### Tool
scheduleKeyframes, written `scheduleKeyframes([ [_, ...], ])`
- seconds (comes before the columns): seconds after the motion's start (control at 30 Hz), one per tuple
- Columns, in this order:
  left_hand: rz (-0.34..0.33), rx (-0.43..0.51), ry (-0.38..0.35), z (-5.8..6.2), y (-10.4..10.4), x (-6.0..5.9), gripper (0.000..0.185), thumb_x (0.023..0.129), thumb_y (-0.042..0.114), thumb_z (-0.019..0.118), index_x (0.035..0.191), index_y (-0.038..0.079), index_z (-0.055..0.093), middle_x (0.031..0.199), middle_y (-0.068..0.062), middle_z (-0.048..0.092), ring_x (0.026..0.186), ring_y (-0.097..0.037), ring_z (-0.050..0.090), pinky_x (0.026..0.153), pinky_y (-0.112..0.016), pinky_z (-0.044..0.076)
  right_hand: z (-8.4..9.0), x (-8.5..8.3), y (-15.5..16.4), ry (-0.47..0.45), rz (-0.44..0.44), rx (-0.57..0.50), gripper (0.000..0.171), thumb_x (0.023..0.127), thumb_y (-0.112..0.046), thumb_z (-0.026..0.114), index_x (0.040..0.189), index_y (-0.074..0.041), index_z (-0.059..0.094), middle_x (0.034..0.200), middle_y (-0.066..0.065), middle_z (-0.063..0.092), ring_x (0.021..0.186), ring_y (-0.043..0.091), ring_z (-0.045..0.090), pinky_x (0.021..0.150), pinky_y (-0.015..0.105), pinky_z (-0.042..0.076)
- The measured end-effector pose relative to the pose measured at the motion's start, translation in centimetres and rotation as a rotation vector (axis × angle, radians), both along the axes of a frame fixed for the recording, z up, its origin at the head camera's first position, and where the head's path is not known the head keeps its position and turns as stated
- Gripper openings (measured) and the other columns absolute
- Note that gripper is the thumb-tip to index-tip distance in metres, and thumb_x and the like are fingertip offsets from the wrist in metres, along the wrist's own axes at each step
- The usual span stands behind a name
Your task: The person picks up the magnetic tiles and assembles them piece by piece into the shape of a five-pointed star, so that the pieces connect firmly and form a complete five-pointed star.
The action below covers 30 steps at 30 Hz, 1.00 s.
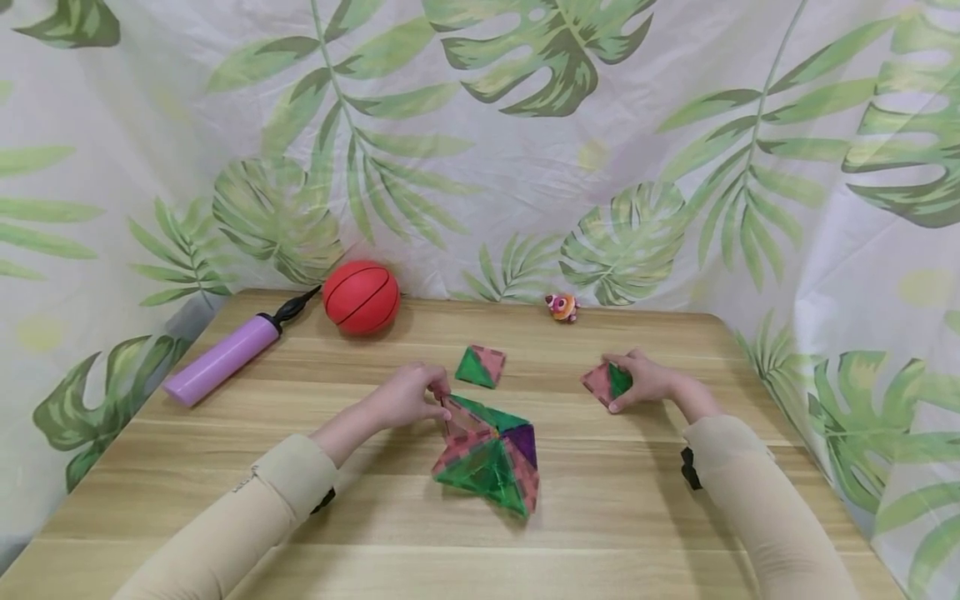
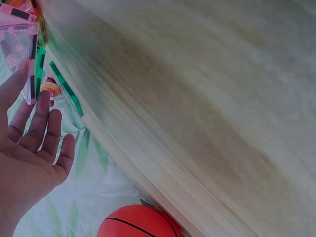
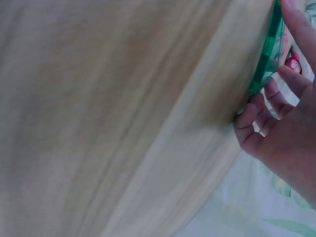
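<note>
My left hand point(image 1: 408, 397) pinches a pink triangular panel at the left side of a faceted structure point(image 1: 483, 471) of translucent magnetic tiles, coloured green, pink and purple. The left wrist view shows the thumb and fingers at that pink tile point(image 2: 30, 49), the other fingers loosely spread. Farther right, my right hand point(image 1: 645, 379) grips a flat square of one pink and one green magnetic tile point(image 1: 598, 385) by its edges, at the tabletop. Its green edge point(image 3: 268, 52) lies between thumb and fingers in the right wrist view. Another pink-and-green square point(image 1: 481, 367) lies flat behind the structure.
A red ball point(image 1: 362, 297) sits at the back left, beside a purple hand pump point(image 1: 225, 358) with a black nozzle. Near the back edge stands a small colourful toy figure point(image 1: 562, 307). Leaf-patterned cloth point(image 1: 510, 167) hangs behind the wooden table point(image 1: 600, 533).
</note>
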<state>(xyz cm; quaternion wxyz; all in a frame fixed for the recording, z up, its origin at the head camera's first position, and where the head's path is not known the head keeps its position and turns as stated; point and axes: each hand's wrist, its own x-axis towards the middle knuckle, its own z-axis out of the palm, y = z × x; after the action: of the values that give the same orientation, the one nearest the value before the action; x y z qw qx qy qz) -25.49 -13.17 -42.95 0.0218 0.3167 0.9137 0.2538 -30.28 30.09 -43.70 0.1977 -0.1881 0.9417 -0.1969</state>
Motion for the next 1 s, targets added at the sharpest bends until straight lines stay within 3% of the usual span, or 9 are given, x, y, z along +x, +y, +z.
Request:
scheduleKeyframes([
  [0.2, 0.011, -0.009, -0.01, -0.1, 0.0, 0.1, 0.025, 0.071, 0.027, 0.083, 0.082, 0.017, 0.062, 0.082, 0.006, 0.065, 0.085, -0.015, 0.056, 0.079, -0.036, 0.044, 0.1, -0.2, -0.3, -0.023, -0.002, -0.004, 0.093, 0.071, -0.038, 0.082, 0.142, -0.002, 0.034, 0.126, 0.029, 0.036, 0.114, 0.04, 0.041, 0.099, 0.057, 0.033],
  [0.33, 0.008, 0.002, -0.02, -0.1, -0.1, 0.1, 0.025, 0.072, 0.026, 0.083, 0.082, 0.017, 0.062, 0.082, 0.006, 0.064, 0.085, -0.017, 0.057, 0.078, -0.035, 0.044, -0.4, -0.1, -0.1, 0.018, -0.01, -0.079, 0.091, 0.069, -0.032, 0.084, 0.134, 0.008, 0.034, 0.123, 0.03, 0.037, 0.114, 0.04, 0.041, 0.1, 0.055, 0.033],
  [0.47, -0.001, 0.006, -0.032, 0.0, -0.1, 0.2, 0.026, 0.071, 0.027, 0.083, 0.081, 0.016, 0.061, 0.079, 0.006, 0.063, 0.083, -0.016, 0.057, 0.077, -0.034, 0.043, -0.6, 0.1, 0.1, 0.023, -0.046, -0.174, 0.092, 0.069, -0.026, 0.085, 0.13, 0.009, 0.025, 0.123, 0.031, 0.036, 0.114, 0.04, 0.041, 0.1, 0.052, 0.033],
  [0.57, -0.012, 0.003, -0.03, 0.1, -0.2, 0.4, 0.028, 0.07, 0.029, 0.083, 0.08, 0.017, 0.06, 0.077, 0.007, 0.062, 0.08, -0.014, 0.055, 0.075, -0.033, 0.042, -0.4, 0.3, 0.1, 0.018, -0.089, -0.235, 0.086, 0.073, -0.023, 0.083, 0.129, 0.005, 0.024, 0.122, 0.031, 0.037, 0.112, 0.039, 0.043, 0.097, 0.049, 0.035],
  [0.77, -0.027, 0.004, -0.003, 0.0, -0.4, 0.7, 0.03, 0.068, 0.032, 0.084, 0.076, 0.017, 0.059, 0.074, 0.008, 0.062, 0.078, -0.017, 0.055, 0.073, -0.032, 0.04, 0.2, 0.5, -0.1, -0.008, -0.142, -0.371, 0.056, 0.089, -0.008, 0.065, 0.13, 0.003, 0.029, 0.118, 0.03, 0.05, 0.106, 0.034, 0.052, 0.086, 0.038, 0.043],
  [1.0, -0.006, -0.035, -0.04, 0.2, -0.7, 0.8, 0.03, 0.069, 0.032, 0.084, 0.076, 0.017, 0.059, 0.071, 0.007, 0.058, 0.072, -0.014, 0.05, 0.069, -0.03, 0.038, 1.1, 0.7, -1.7, -0.106, -0.197, -0.501, 0.049, 0.095, -0.008, 0.054, 0.136, -0.003, 0.027, 0.125, 0.03, 0.052, 0.107, 0.029, 0.058, 0.083, 0.034, 0.048],
])
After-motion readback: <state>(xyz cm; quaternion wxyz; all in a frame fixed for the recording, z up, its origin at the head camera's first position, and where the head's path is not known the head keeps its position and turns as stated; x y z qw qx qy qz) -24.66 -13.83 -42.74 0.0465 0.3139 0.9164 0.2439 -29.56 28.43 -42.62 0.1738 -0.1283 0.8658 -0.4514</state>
